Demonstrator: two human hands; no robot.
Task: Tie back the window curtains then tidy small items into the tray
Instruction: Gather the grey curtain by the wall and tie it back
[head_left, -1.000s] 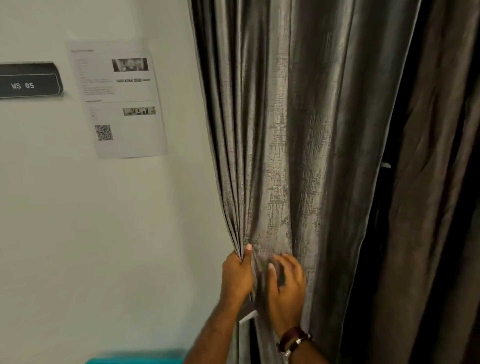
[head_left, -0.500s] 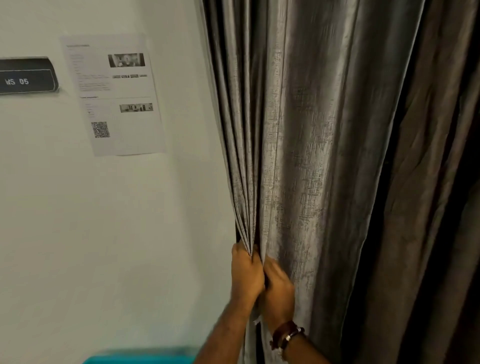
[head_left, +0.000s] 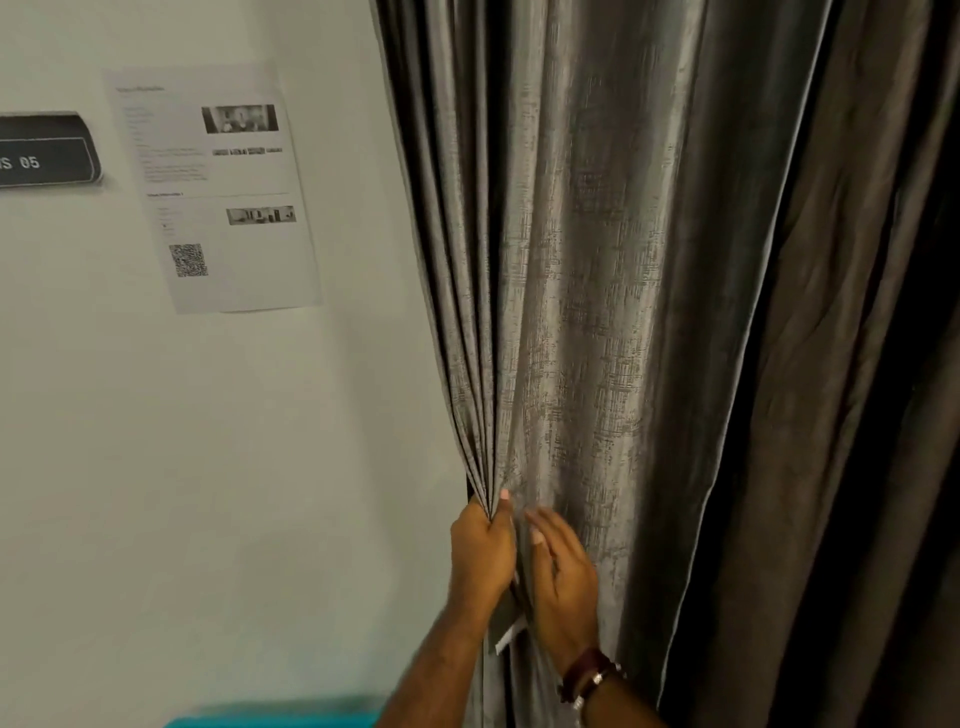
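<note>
Left hand (head_left: 480, 551) clenched on gathered curtain (head_left: 566, 312) pleats; right hand (head_left: 563, 582) just beside, fingers spread against fabric.

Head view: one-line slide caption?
Left hand grips gathered pleats of the grey curtain while the right hand rests open against the fabric.

On the pale wall (head_left: 208, 467) I see a printed sheet (head_left: 218, 192) with a QR code (head_left: 188, 260), a dark nameplate (head_left: 44, 150) left of it, and a teal edge (head_left: 275, 719) below.
</note>
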